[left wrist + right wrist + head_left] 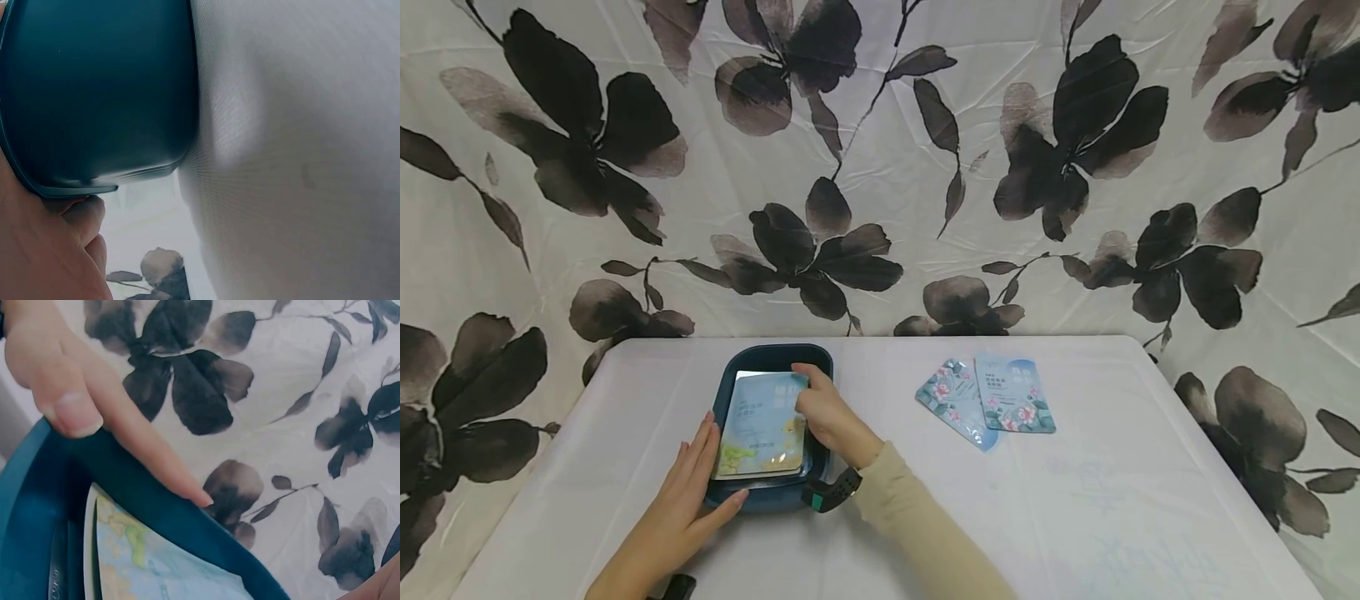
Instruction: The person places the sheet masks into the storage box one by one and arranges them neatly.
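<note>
Teal plastic tub (pixel 775 498) is being steadied at its near-left corner by the left hand (pixel 688 492): fingers held straight and together along the outer wall, thumb laid across the near rim, nothing gripped. From the left wrist view only the tub's dark wall (pixel 94 87) is seen pressed up against the palm.

Inside the tub a glossy sachet (pixel 763 425) with a pale blue and yellow print is lying flat on top, directly under the right hand (pixel 823 412). That hand's fingers are curled down over the sachet's far right corner; whether the corner is actually pinched or just pressed can't be told from the head view. In the right wrist view one finger (pixel 150 453) is stretched out along the tub's rim, with the printed sachet (pixel 144 562) just below it.

Off to the right of those fingers, well apart, two more sachets (pixel 988 400) are overlapped on the white tablecloth (pixel 1075 500).

What could go wrong, as a guess: the foil looks slick, so it could get skidded sideways under the fingertips and wedged against the wall. And with the tub only braced, not gripped, it could be shoved across the cloth.
</note>
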The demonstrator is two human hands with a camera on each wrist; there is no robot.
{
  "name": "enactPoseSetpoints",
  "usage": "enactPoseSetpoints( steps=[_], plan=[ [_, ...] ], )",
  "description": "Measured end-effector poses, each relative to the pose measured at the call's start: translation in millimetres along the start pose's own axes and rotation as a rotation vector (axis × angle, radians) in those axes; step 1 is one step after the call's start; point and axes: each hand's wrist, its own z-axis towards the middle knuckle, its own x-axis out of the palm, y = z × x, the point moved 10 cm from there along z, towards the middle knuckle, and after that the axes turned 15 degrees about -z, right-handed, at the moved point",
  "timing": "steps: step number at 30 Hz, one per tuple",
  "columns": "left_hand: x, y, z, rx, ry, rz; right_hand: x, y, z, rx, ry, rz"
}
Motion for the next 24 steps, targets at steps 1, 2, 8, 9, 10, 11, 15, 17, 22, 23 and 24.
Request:
enactPoseSetpoints(
  steps=[1,2,8,9,10,11,15,17,22,23,24],
  plan=[
    [-0.2,-0.3,0.1,0.001,0.000,-0.001,-0.7,1.8,-1.4,-0.005,-0.002,-0.003],
    [-0.2,-0.6,0.2,0.001,0.001,-0.002,-1.2,3.2,-2.4,-0.009,-0.004,-0.004],
    [0.1,-1.1,0.8,-0.006,0.006,-0.008,-8.7,17.9,-10.5,-0.073,-0.008,-0.037],
    [0.2,-1.0,1.1,-0.009,0.007,-0.007,-11.1,20.8,-12.2,-0.087,-0.006,-0.043],
    [0.4,-0.6,1.0,-0.013,0.007,-0.005,-13.9,22.8,-13.5,-0.094,-0.007,-0.042],
    [0.7,-0.5,0.9,-0.019,0.009,-0.003,-17.3,24.3,-14.6,-0.099,-0.014,-0.040],
    [1.3,-0.3,0.4,-0.033,0.014,0.004,-34.2,24.8,-17.6,-0.110,-0.055,0.012],
    [1.7,-0.4,0.1,-0.034,0.017,0.004,-43.5,22.8,-18.6,-0.108,-0.075,0.038],
    [0.3,-1.5,-0.1,-0.015,0.010,-0.005,-71.7,19.3,-20.5,-0.109,-0.129,0.091],
    [0.0,-1.3,-0.2,-0.014,0.010,-0.008,-79.0,18.4,-20.8,-0.110,-0.146,0.103],
    [-0.1,-1.1,-0.4,-0.014,0.010,-0.008,-86.9,17.8,-21.4,-0.109,-0.165,0.117]
  ],
)
